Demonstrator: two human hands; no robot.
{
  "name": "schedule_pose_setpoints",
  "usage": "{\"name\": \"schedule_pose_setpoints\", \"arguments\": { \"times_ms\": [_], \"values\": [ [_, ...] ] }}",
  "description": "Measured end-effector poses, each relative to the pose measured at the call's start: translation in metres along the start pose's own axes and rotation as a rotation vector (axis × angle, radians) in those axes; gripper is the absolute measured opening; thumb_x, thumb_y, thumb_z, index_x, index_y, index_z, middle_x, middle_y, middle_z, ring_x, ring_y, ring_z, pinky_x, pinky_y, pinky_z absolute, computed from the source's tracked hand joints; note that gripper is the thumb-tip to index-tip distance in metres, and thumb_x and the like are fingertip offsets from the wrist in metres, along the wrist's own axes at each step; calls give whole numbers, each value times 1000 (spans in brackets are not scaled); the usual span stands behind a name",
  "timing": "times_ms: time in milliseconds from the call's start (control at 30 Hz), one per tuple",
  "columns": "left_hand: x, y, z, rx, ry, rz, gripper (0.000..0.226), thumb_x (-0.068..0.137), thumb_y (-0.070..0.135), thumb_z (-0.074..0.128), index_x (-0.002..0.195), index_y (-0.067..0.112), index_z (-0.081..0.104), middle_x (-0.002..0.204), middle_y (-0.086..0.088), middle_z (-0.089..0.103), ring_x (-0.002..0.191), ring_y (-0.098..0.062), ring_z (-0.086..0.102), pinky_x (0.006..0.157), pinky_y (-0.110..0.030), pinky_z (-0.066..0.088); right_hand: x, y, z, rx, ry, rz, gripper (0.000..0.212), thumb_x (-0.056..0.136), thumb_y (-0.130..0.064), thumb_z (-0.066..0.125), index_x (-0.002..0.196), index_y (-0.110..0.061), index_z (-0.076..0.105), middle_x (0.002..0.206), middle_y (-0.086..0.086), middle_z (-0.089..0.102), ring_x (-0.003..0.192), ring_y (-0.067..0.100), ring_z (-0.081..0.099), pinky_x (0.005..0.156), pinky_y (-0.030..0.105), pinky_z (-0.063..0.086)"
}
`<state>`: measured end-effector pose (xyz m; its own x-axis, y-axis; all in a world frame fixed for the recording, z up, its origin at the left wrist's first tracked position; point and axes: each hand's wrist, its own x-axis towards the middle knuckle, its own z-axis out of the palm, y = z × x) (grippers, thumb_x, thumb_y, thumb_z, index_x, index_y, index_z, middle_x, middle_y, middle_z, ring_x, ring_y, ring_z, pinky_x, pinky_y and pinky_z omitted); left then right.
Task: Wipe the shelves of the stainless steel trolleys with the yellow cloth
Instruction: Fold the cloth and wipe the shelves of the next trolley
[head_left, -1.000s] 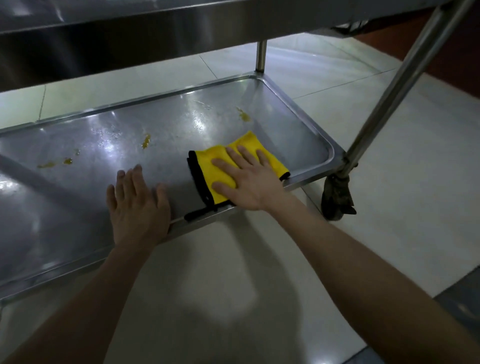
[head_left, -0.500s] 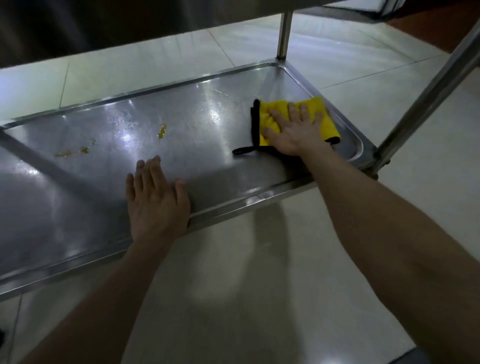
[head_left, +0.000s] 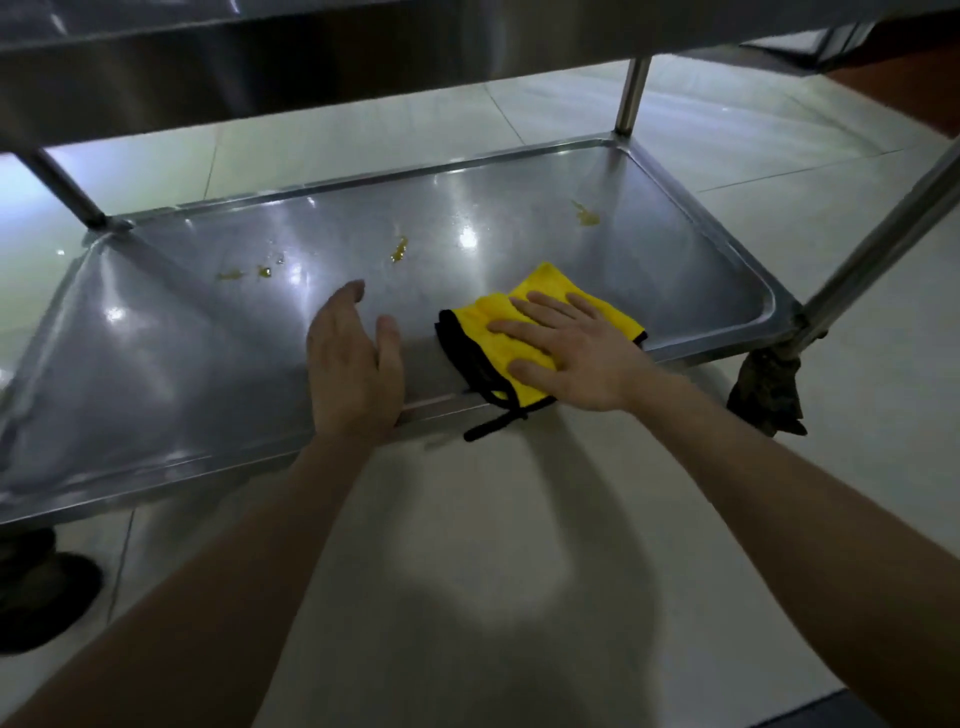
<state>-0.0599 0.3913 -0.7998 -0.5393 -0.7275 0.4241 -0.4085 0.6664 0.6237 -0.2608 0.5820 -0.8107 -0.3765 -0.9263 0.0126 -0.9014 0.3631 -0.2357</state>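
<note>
So right hand (head_left: 571, 353) is flat, fingers spread, pressing the cloth (head_left: 550, 283) on the shelf (head_left: 156, 364). It's come back from the far corner to the near rim, just beside left hand (head_left: 353, 358). Left's tipped up off the steel now, relaxed, holding nothing. Yellow spots (head_left: 399, 250) beyond both hands are still there, so prob more passes needed imo.

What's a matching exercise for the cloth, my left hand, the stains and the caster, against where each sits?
1 yellow cloth
2 left hand
3 yellow stains
4 caster

A on the floor at the front right post
B under the right hand
C middle of the shelf, beyond both hands
D at the shelf's front rim, holding nothing

Pairs: 1-B, 2-D, 3-C, 4-A
</note>
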Motion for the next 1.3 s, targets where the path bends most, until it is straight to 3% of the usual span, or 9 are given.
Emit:
{"name": "schedule_pose_setpoints", "arguments": {
  "times_ms": [300,467,633,867,1033,1100,1167,1233,1300],
  "values": [
    [13,-131,-110,445,39,-50,59,106,36,37,150,-2,51,147,-30,56,141,-47,49,124,-58,31,30,-56,10,-58,-76,59,72,93,-85,20,162,-63,9,179,-7,0,165,19,-6,129,61,-6],
    [12,-180,-134,556,-30,-164,72,105,47,27,160,2,38,166,-20,41,160,-39,28,132,-56,17,78,-106,28,-89,-83,-46,78,87,-91,12,161,-65,4,179,-8,-3,165,20,-9,128,63,-8],
    [10,-185,-130,485,-45,-257,74,108,49,25,169,9,20,174,-15,29,166,-31,17,135,-50,6,150,-166,39,-116,-84,-171,75,93,-86,24,163,-61,9,179,-5,2,165,22,-3,127,65,-5],
    [7,-169,-134,329,128,-270,75,103,46,25,163,3,36,165,-15,47,154,-35,39,131,-50,20,185,-248,50,-68,-124,-366,66,103,-66,38,165,-51,22,179,-7,10,165,17,2,130,59,-3],
    [-1,-160,-143,73,228,-190,48,109,32,44,149,5,51,142,-11,62,137,-31,53,121,-50,37,128,-244,41,-82,-193,-461,66,107,-59,42,168,-46,18,178,-9,7,165,13,-2,131,51,-7],
    [-6,-156,-153,-4,251,-172,38,109,24,51,142,7,57,138,-8,63,133,-28,56,115,-49,43,117,-248,33,14,-213,-396,72,103,-66,47,167,-47,20,179,-9,8,164,12,-2,131,53,-6],
    [-18,-154,-169,-51,338,-158,25,106,25,55,126,13,64,120,-3,67,115,-23,62,101,-45,51,112,-257,32,178,-88,-229,74,101,-73,45,166,-46,24,178,-4,15,165,15,2,131,55,-1],
    [-42,-155,-190,-83,518,-186,10,103,28,60,106,19,60,99,1,62,92,-15,60,82,-38,53,109,-272,38,212,28,-35,81,97,-82,36,166,-40,25,177,4,18,164,26,7,131,58,4],
    [-66,-160,-213,-79,725,-284,20,100,32,67,105,19,54,99,2,54,88,-6,54,77,-20,47,108,-285,52,84,-2,66,94,90,-92,22,167,-38,23,177,13,12,164,36,5,129,62,1]
  ]
}}
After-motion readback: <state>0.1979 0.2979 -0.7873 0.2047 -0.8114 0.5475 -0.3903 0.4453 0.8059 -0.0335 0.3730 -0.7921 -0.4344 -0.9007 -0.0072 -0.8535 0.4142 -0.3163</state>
